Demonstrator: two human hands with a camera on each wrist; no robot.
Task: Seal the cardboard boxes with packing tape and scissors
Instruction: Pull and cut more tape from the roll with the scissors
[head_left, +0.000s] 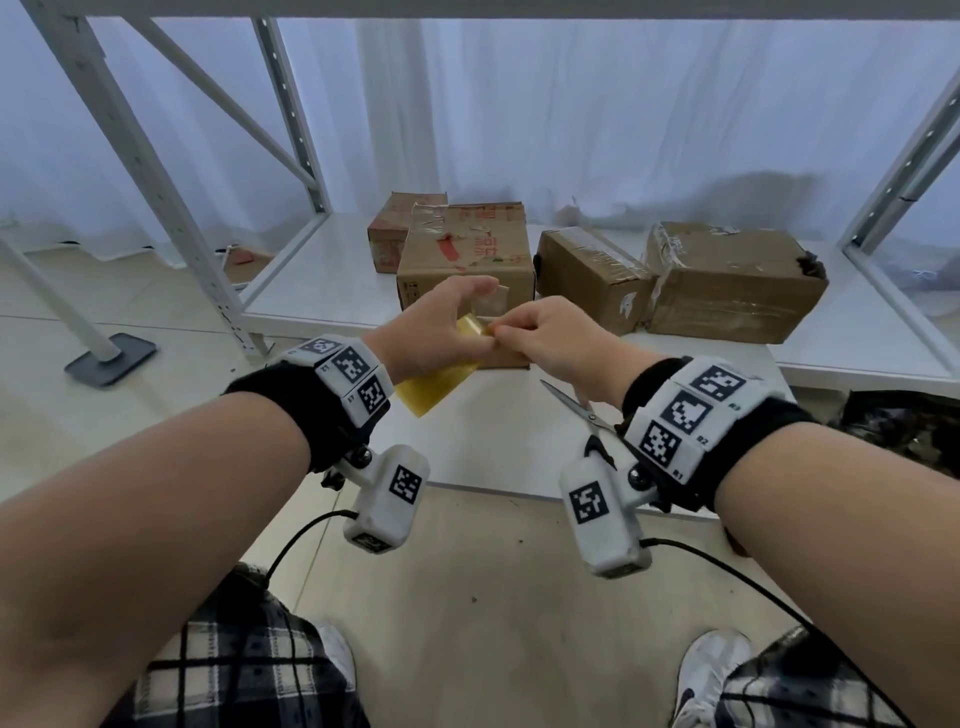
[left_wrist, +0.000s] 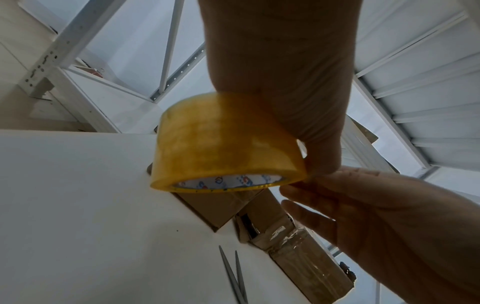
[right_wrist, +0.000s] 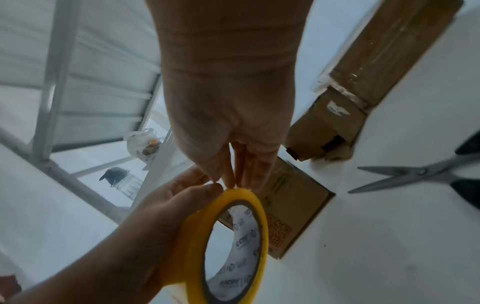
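Note:
A yellow packing tape roll (head_left: 439, 382) is held in the air in front of the brown cardboard box (head_left: 467, 249), gripped by my left hand (head_left: 457, 312). The roll (left_wrist: 228, 144) shows its printed white core in the left wrist view. My right hand (head_left: 496, 328) meets it from the right, and its fingertips (right_wrist: 228, 181) pinch the tape's outer layer at the roll's rim (right_wrist: 241, 193). The grey scissors (head_left: 576, 405) lie on the white table with their blades apart, below my right wrist, and nothing touches them.
Three more taped cardboard boxes (head_left: 587, 270) (head_left: 727, 280) (head_left: 400, 223) stand on the white shelf board (head_left: 322, 280) behind and to the right. White rack posts (head_left: 156, 197) rise at the left and right. A dark bag (head_left: 904, 426) lies at the far right.

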